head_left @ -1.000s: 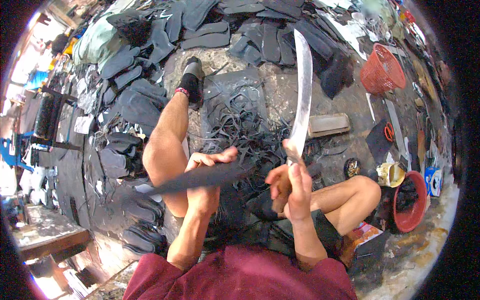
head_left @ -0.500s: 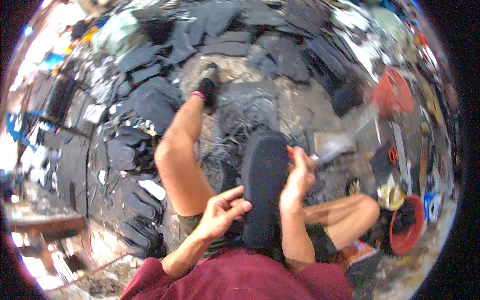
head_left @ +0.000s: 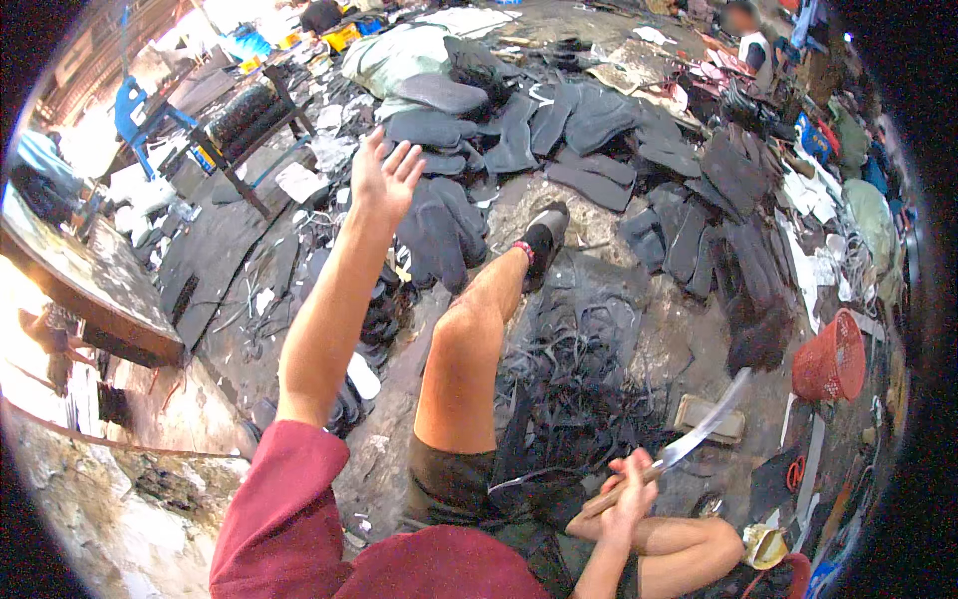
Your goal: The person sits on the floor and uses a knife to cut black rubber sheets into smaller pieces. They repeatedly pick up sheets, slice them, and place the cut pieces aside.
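Note:
My left hand [head_left: 387, 182] is stretched far forward at the end of a straight arm, its fingers spread and nothing in them. Beside and beyond it lie black shoe soles [head_left: 429, 128] in a loose pile; whether the hand touches any I cannot tell. Close to my bent right leg, my right hand [head_left: 629, 491] is closed round the wooden handle of a long knife [head_left: 705, 423]. Its pale blade points forward and right, over a tan rectangular block [head_left: 711, 417] on the ground. Black trimmed strips [head_left: 574, 349] lie heaped between my legs.
More black soles [head_left: 689, 235] spread across the ground ahead. At right stand a red basket [head_left: 830, 357], red-handled scissors [head_left: 794, 473] and a yellowish container [head_left: 765, 547]. A wooden table [head_left: 130, 339] edges the left side. Another person [head_left: 755, 50] sits at the far right.
The black sole held between both hands is out of them. My left hand has swung forward and left, opening; the right hand has moved back and right with the knife. The view has shifted.

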A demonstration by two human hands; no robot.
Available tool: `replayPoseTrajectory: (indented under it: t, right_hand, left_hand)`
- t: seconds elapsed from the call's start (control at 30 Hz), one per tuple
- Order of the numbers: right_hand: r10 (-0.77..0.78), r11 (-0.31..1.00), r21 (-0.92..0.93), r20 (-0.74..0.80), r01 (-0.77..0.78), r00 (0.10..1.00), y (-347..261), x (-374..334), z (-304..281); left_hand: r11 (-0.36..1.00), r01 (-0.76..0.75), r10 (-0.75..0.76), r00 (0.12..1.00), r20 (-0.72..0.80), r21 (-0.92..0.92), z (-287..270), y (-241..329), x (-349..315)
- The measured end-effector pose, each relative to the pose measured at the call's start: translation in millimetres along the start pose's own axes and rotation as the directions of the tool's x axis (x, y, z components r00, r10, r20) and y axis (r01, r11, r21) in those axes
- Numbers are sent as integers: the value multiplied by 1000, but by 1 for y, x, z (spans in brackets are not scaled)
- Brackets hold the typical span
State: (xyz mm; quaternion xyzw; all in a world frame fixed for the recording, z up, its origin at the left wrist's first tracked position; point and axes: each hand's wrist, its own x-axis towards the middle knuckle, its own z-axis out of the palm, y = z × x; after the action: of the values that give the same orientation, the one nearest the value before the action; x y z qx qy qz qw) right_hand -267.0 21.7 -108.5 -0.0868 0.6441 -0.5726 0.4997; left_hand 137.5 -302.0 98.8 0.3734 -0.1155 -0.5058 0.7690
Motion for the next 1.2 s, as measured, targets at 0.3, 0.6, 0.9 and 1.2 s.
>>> replayPoseTrajectory:
  t: [0.3, 0.6, 0.9, 1.2]
  right_hand:
    - [330, 864, -495, 421, -91, 845, 111, -37, 33]
    - [-111, 966, -225, 92, 129, 990, -12, -45, 18]
    - [13, 1000, 6, 371, -17, 928, -37, -28, 9]
    - [-252, 788, -522, 214, 328, 944, -61, -49, -45]
  left_hand:
    - [831, -278, 87, 920, 382, 481, -72, -95, -197]
    - [762, -409, 187, 881, 435, 501, -76, -94, -252]
    - [489, 754, -765, 129, 631, 439, -56, -198, -266]
    - [785, 409, -547, 811, 210, 465, -67, -133, -241]
